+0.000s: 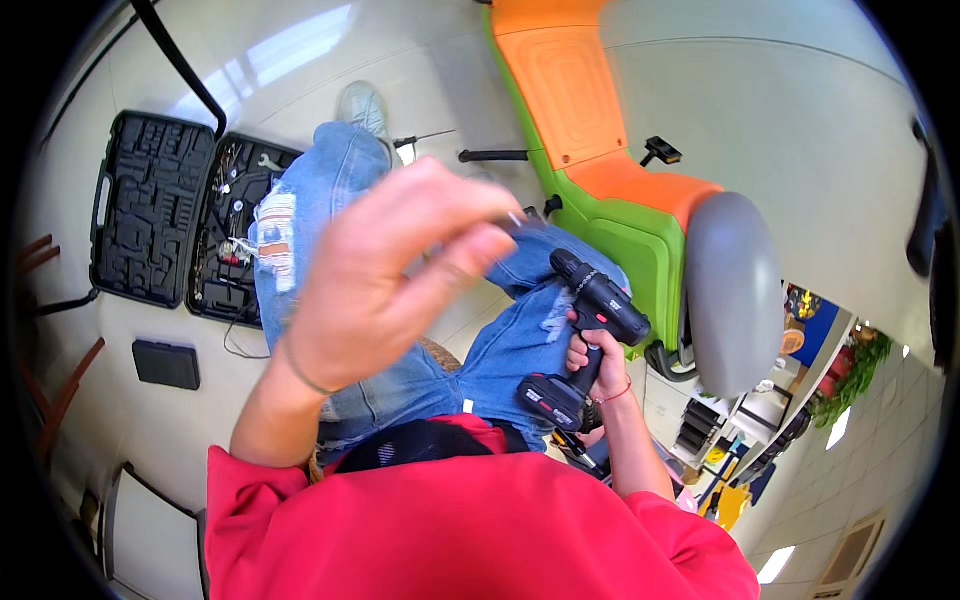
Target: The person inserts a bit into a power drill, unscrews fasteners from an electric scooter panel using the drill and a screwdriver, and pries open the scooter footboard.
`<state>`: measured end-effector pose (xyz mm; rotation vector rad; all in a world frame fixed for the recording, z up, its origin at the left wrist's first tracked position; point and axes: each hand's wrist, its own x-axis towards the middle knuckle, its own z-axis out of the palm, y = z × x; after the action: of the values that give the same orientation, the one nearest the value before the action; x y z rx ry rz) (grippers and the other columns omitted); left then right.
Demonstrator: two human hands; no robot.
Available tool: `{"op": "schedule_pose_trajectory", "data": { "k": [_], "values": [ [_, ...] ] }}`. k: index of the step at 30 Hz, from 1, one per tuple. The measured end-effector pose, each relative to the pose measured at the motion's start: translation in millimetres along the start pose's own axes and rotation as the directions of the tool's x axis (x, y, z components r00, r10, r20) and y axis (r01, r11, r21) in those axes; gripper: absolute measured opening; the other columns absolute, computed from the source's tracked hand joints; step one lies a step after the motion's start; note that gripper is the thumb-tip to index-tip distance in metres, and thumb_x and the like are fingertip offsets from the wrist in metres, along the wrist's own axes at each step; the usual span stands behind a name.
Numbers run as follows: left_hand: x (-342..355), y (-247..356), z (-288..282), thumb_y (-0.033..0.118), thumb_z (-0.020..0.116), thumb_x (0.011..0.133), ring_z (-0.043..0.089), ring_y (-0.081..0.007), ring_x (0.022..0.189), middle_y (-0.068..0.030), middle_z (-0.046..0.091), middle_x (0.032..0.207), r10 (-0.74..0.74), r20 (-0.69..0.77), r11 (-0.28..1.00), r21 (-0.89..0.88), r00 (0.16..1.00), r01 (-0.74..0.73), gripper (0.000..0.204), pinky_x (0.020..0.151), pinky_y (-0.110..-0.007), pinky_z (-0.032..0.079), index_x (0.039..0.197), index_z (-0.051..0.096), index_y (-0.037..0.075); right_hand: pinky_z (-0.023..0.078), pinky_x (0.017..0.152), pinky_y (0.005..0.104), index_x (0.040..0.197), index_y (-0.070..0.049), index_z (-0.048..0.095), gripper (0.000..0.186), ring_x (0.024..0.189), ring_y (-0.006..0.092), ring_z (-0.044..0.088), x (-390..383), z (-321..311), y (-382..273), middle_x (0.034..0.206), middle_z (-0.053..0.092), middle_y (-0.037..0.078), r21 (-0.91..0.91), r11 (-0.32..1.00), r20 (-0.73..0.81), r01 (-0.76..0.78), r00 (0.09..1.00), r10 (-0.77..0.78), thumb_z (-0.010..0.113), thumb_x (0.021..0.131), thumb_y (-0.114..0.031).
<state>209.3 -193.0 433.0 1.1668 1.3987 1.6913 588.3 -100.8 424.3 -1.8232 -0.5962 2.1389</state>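
Note:
My left hand [400, 275] is raised in the middle of the view, slightly blurred, its thumb and forefinger pinched on a small dark piece [518, 219] with a bright tip. My right hand [595, 365] grips the handle of a black cordless drill [610, 310] resting over my right leg, its chuck angled up and left. Beyond the drill stands an orange and green ride-on body [630, 250] with a grey rounded end [730, 290]. An open black tool case [150, 210] with a wrench and small pieces lies on the floor left of my jeans-covered legs.
A small closed black case [166, 364] lies below the tool case. Brown wooden legs [75, 390] and black bars [185, 70] are at the left. A light-topped seat or stand [150, 530] is at lower left; cluttered shelves [750, 430] and plants [850, 375] are at right.

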Motion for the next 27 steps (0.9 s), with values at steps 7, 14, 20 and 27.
{"op": "schedule_pose_trajectory", "data": {
  "k": [7, 14, 20, 27],
  "values": [
    [-33, -4, 113, 0.018, 0.051, 0.097, 0.041, -0.0072, 0.066, 0.0015, 0.049, 0.077, -0.151, 0.130, 0.901, -0.391, 0.980, 0.191, 0.018, 0.061, -0.019, 0.034, 0.102, 0.060, 0.003, 0.039, 0.050, 0.0285, 0.126, -0.001, 0.045, 0.052, 0.048, 0.0122, 0.041, -53, 2, 32, 0.062, 0.041, 0.003, 0.036, 0.980, 0.205, 0.198, 0.958, -0.201, 0.052, 0.077, -0.018],
    [-42, 36, 167, 0.023, 0.050, 0.097, 0.033, -0.0053, 0.048, -0.0008, 0.049, 0.062, -0.539, 0.367, 0.477, -0.609, 0.758, 0.634, 0.016, 0.046, -0.020, 0.025, 0.096, 0.054, 0.008, 0.043, 0.053, 0.0290, 0.126, 0.000, 0.044, 0.057, 0.048, 0.0140, 0.046, -93, -19, 52, 0.063, 0.048, 0.008, 0.286, 0.937, 0.550, 0.200, 0.767, -0.332, 0.061, 0.073, -0.014],
    [-50, 57, 207, 0.022, 0.053, 0.096, 0.036, -0.0051, 0.052, 0.0000, 0.049, 0.064, -0.518, 0.437, 0.536, -0.504, 0.735, 0.677, 0.017, 0.048, -0.020, 0.028, 0.096, 0.055, 0.005, 0.042, 0.053, 0.0293, 0.128, 0.001, 0.044, 0.056, 0.049, 0.0145, 0.046, -103, -44, 66, 0.062, 0.047, 0.007, 0.379, 0.902, 0.581, 0.209, 0.704, -0.408, 0.059, 0.076, -0.013],
    [-48, 75, 243, 0.020, 0.054, 0.096, 0.038, -0.0030, 0.055, 0.0010, 0.052, 0.065, -0.460, 0.432, 0.730, -0.313, 0.776, 0.607, 0.020, 0.050, -0.018, 0.028, 0.098, 0.061, 0.002, 0.043, 0.056, 0.0269, 0.126, 0.002, 0.047, 0.051, 0.054, 0.0118, 0.048, -99, -76, 75, 0.066, 0.052, 0.008, 0.416, 0.857, 0.550, 0.305, 0.666, -0.504, 0.059, 0.077, -0.010]
  ]
}}
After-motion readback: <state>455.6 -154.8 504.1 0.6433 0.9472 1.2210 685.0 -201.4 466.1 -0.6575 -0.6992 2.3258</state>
